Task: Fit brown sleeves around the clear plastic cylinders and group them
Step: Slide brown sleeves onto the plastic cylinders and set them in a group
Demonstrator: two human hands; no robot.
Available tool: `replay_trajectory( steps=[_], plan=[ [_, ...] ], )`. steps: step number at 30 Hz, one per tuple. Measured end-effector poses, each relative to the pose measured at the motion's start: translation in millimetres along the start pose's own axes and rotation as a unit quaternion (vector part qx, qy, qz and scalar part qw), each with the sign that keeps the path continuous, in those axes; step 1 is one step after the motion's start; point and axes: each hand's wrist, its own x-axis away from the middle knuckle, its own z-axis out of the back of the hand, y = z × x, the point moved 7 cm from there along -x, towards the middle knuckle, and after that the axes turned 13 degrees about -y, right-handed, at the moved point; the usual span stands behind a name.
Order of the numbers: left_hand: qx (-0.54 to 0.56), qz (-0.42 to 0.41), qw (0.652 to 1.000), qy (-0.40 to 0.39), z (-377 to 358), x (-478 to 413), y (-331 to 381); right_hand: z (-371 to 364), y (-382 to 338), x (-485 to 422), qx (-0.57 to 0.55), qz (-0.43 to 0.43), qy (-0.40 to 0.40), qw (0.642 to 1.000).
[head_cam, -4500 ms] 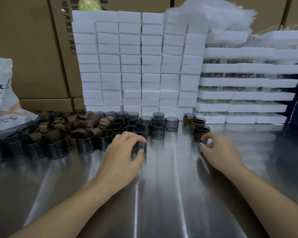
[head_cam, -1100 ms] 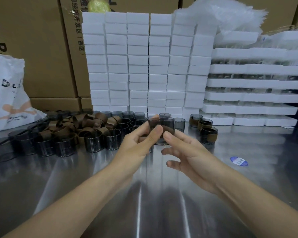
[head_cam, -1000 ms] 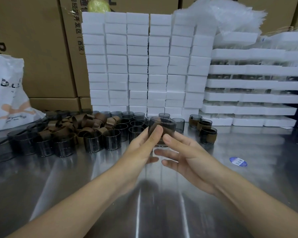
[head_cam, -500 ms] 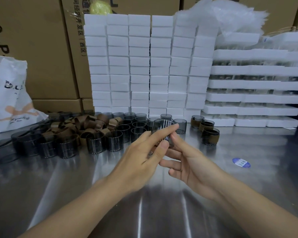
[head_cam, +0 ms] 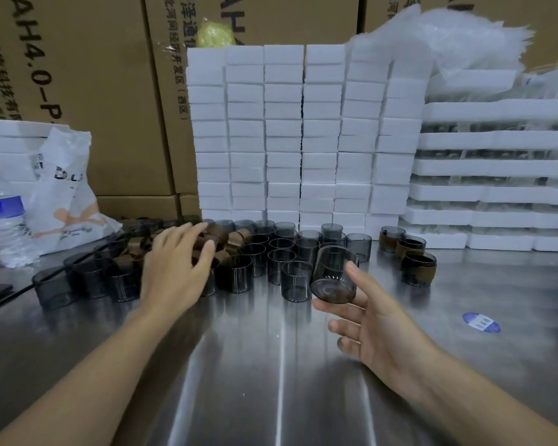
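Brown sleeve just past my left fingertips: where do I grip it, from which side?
Probably from above: pinch the brown sleeve at its top edge, thumb outside, finger inside the loop. It is an open band atop the pile, crowded sideways by others.

Steel bench (head_cam: 271, 365), shiny, streaked with reflections.
Left and centre: bare cylinders (head_cam: 290, 252), smoky clear, upright, packed close, many touching.
Brown sleeves (head_cam: 229, 239) heaped loose among them, toward back.
Right, apart from cluster: 3 sleeved cylinders (head_cam: 417, 267), upright, close together in slanting line.
Blue oval sticker (head_cam: 481, 322) flat on bare steel, nearer than those 3.
Back: foam blocks (head_cam: 303, 140) in 6 stacked columns; foam trays (head_cam: 496, 169) layered just right of them.
Left edge: white plastic bag (head_cam: 68, 201), water bottle (head_cam: 5, 217) just beside it.
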Motion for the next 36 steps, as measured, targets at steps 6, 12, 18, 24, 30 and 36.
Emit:
replay_trajectory(
  steps=[6,12,18,24,30,36],
  plan=[
    [-0.139,0.092,0.979,-0.121,-28,-7,-30,10,4,-3,-0.004,-0.007,0.011,1.000],
    [-0.160,0.120,0.968,-0.152,-33,-8,-24,10,7,-5,-0.003,-0.011,0.012,1.000],
    [-0.153,0.135,0.965,-0.162,-33,-10,-27,11,7,-4,0.007,-0.009,0.024,1.000],
    [-0.144,0.125,0.971,-0.147,-31,-9,-24,12,6,-4,0.010,-0.009,0.031,0.999],
    [-0.142,0.134,0.968,-0.157,-32,-10,-27,12,5,-3,0.017,-0.009,0.033,0.999],
    [-0.116,0.130,0.972,-0.155,-30,-12,-26,13,5,-2,0.021,-0.009,0.036,0.999]
  ],
)
